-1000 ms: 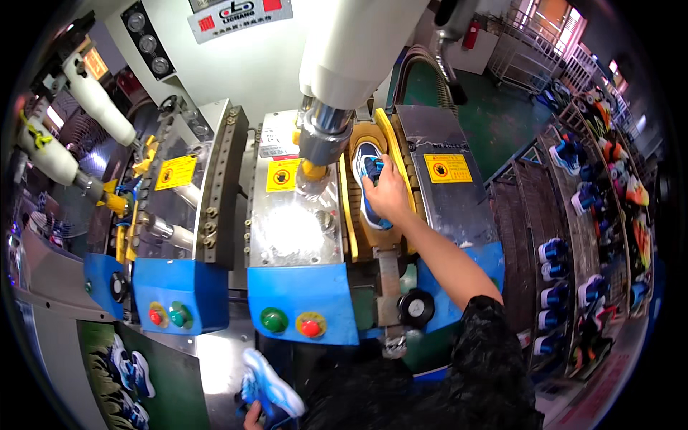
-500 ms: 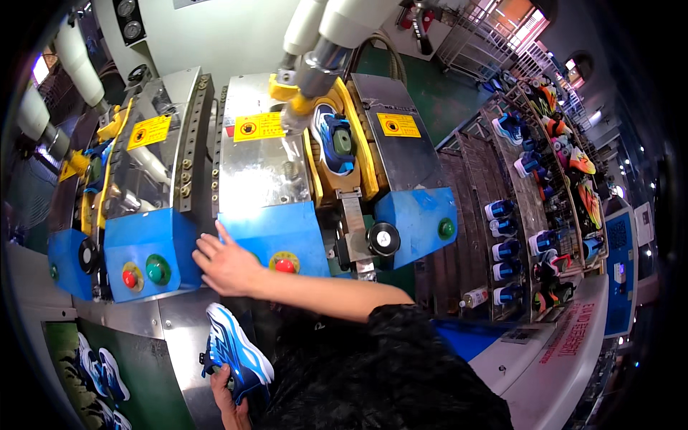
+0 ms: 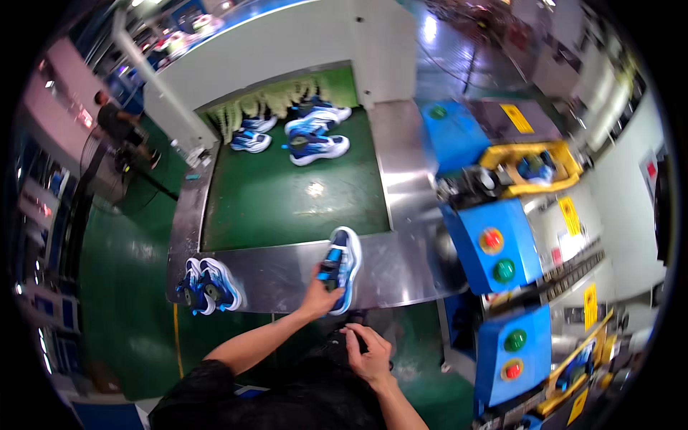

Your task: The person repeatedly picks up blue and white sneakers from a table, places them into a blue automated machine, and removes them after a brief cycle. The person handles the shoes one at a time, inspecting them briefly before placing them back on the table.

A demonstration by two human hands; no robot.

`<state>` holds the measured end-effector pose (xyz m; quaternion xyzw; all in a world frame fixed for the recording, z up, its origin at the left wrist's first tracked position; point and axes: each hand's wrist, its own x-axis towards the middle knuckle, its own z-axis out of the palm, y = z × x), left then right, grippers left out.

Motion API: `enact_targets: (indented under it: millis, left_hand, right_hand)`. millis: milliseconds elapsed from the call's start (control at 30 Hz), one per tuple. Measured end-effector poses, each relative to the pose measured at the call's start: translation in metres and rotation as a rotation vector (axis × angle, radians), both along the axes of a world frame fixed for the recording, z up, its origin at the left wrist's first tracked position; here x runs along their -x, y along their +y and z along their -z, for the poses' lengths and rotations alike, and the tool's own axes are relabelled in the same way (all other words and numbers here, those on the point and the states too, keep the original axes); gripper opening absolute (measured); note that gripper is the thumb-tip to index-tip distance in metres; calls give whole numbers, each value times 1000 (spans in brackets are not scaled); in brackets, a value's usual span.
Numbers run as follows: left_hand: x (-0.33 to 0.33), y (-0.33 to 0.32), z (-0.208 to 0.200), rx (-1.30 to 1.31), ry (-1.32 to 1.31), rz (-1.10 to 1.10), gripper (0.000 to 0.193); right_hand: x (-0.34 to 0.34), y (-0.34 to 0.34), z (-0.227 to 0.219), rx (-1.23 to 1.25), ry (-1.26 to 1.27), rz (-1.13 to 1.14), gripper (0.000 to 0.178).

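Note:
My left hand grips a blue-and-white sports shoe by its heel end, fingers around the ankle opening. The shoe is held with its toe pointing away from me, over the near metal edge of the conveyor table. Close to my body, just below the shoe, my right hand is loosely curled with thumb and fingers a little apart; nothing shows in it. A pair of similar shoes stands at the table's near left corner.
Several matching shoes lie on the green belt, by a fringed opening. To the right are blue machine housings with red and green buttons and a shoe in a yellow clamp. Far left, a person stands beside a large fan.
My view has turned left from the pressing machines to the conveyor. My right hand has left the blue machine housing and come near my body. The left hand still holds a shoe.

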<state>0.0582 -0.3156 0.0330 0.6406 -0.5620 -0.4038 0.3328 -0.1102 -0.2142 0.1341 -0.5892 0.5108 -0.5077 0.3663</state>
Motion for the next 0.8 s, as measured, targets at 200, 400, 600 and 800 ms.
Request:
enact_targets:
  millis: [200, 400, 600, 800]
  left_hand:
    - [-6, -83, 76, -182, 380, 257, 121]
    - [-174, -185, 102, 24, -114, 168, 82]
    - [-387, -278, 132, 267, -706, -276, 59]
    - [-433, -298, 107, 288, -691, -355, 44]
  right_hand:
    - [0, -63, 17, -311, 91, 177, 16]
    - [-67, -235, -30, -321, 242, -61, 44]
    - [-169, -531, -41, -20, 870, -615, 93]
    - [-211, -674, 92, -50, 1334, -668, 73]
